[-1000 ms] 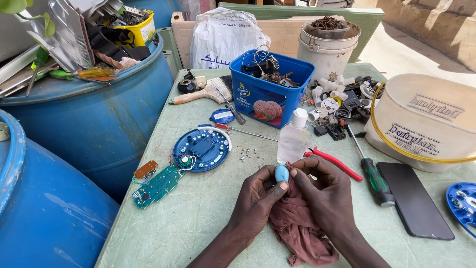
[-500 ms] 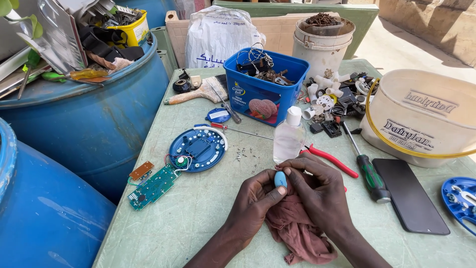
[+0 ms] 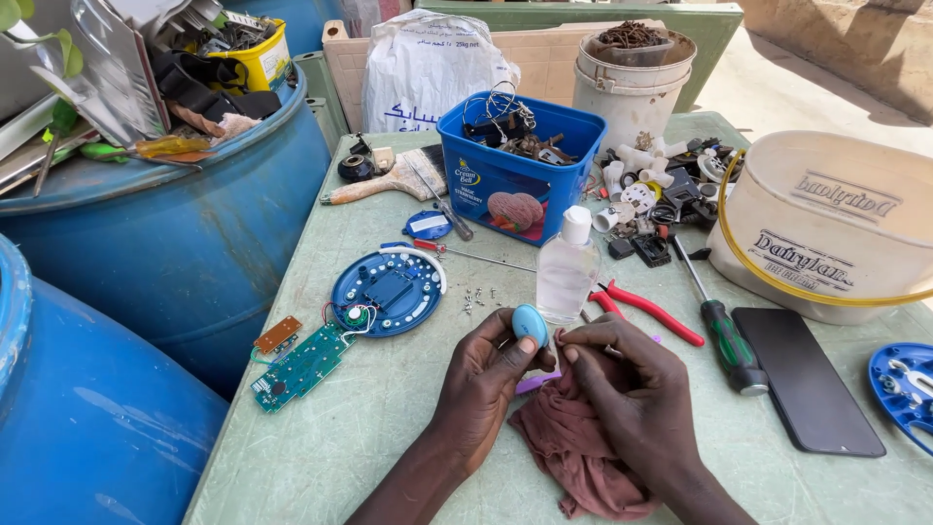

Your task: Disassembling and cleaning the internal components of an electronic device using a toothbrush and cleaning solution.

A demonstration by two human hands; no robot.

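We note a pale green table (image 3: 389, 428) beneath both hands. A reddish-brown cloth (image 3: 573, 457) lies under the right hand (image 3: 632, 399), which pinches closed on its edge. Just beyond the hands stands a clear plastic bottle (image 3: 567, 267) with a white cap. To the left of the left hand (image 3: 486, 374) lies a round blue housing (image 3: 387, 290). The left hand grips a small blue oval piece (image 3: 530, 324) between thumb and fingertips, touching the right hand's fingertips.
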